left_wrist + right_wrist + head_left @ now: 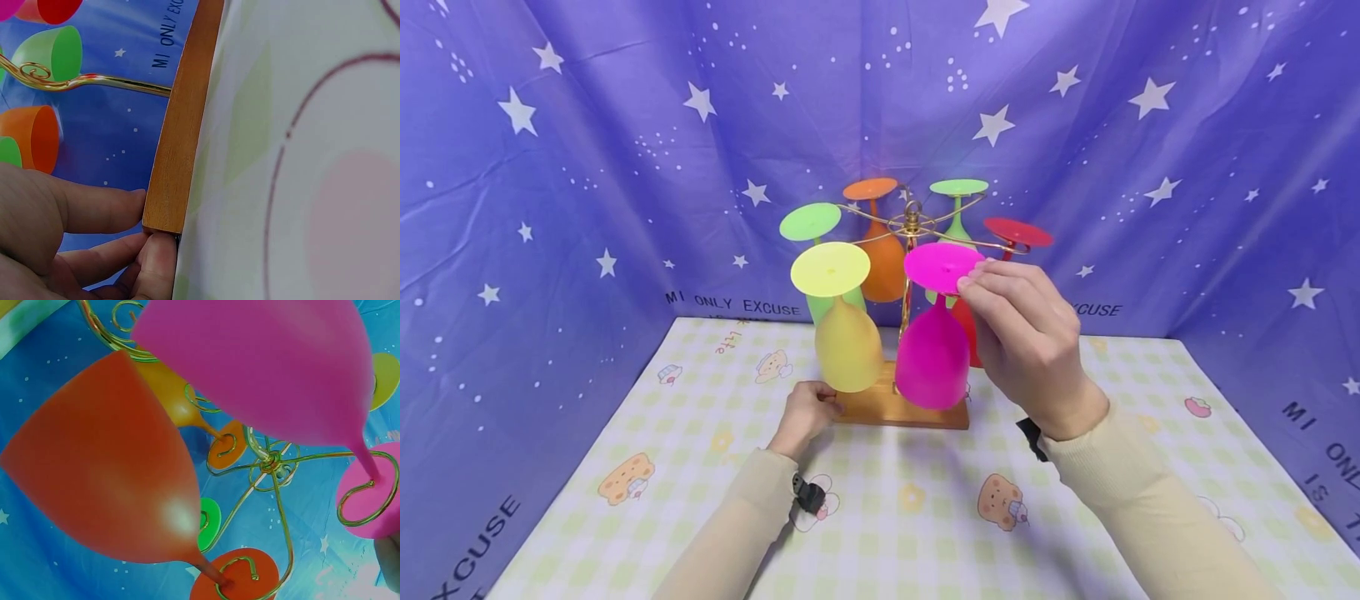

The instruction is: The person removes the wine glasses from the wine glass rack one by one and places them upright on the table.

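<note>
Your right grip [1033, 342] pinches the magenta plastic-looking goblet [934, 358] by its foot; it hangs inverted, near right, stem looped by the gold wire rack [912, 218]. Your left grip [807, 415] pinches the flat brown wooden base [880, 408] at its left end, probably steadying.

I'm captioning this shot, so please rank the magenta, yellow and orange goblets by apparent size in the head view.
1. Magenta goblet and yellow goblet: too alike to rank.
2. Orange goblet: looks smallest, but it hangs farther back, partly hidden, so its true size is unsure.
</note>
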`<state>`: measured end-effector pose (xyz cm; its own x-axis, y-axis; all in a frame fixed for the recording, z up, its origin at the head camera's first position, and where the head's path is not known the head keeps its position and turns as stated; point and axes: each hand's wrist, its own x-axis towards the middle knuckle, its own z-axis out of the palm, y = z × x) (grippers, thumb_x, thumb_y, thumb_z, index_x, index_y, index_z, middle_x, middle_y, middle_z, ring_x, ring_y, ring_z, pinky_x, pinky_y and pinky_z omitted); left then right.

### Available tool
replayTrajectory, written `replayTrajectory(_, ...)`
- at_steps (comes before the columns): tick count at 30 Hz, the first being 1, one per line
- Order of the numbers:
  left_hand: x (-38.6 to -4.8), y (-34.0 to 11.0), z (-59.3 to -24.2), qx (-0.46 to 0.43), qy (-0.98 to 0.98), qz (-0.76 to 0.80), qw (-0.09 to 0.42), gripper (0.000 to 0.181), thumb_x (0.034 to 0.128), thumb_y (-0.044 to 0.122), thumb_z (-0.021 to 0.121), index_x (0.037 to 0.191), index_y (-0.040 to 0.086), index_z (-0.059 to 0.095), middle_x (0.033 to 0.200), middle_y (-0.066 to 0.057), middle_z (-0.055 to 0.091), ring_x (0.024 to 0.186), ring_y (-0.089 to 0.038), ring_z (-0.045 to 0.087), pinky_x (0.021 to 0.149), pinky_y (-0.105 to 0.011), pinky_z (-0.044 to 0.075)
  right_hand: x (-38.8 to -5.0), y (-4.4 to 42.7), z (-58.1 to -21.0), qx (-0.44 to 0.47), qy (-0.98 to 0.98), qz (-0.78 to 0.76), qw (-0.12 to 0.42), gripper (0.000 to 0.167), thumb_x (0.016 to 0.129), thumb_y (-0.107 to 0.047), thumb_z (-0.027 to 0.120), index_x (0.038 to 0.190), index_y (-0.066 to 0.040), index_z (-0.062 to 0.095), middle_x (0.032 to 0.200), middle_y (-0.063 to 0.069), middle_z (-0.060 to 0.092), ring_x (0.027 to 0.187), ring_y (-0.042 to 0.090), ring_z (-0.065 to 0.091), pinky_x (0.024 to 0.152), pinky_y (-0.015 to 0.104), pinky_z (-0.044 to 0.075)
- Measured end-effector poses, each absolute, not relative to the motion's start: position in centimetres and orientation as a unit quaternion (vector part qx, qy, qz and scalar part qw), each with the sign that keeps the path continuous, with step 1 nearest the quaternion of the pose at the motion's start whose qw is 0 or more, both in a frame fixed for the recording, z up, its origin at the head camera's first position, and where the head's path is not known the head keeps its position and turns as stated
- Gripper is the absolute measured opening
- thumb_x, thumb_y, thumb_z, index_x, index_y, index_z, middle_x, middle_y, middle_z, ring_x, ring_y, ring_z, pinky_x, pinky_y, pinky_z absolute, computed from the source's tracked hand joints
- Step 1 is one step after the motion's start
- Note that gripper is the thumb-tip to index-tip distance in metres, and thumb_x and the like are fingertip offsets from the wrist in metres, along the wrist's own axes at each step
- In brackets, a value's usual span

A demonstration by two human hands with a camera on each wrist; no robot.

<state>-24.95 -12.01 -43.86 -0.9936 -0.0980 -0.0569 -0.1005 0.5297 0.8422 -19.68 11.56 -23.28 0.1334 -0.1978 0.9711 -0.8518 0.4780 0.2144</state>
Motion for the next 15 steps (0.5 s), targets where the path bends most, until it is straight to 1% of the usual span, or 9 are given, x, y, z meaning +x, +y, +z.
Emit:
replayTrajectory(8,-24.97,-12.0,-43.85,-0.063,0.871,0.486,-0.001,0.014,0.0783,-0.003,0.067,0.091,0.0,0.07,0.081,-0.005,0.064,0.073,-0.018,0.058,0.067,-0.029,0.049,-19.77,11.69,-23.0,0.426,-0.619,0.26,0.607,0.017,0.072,0.018,0.068,0.084,0.006,0.071,0.079,0.019,0.067,0.078,0.037,0.064,0.081,0.047,0.053)
replayTrajectory(15,-24.8,-11.96,-43.6,-0.063,0.87,0.489,0.001,0.013,0.0777,-0.004,0.066,0.089,0.001,0.071,0.08,-0.005,0.063,0.075,-0.018,0.058,0.067,-0.03,0.048,-20.0,11.99,-22.92,0.413,-0.632,0.263,0.601,0.016,0.075,0.018,0.066,0.085,0.006,0.072,0.08,0.018,0.067,0.079,0.036,0.064,0.081,0.047,0.052)
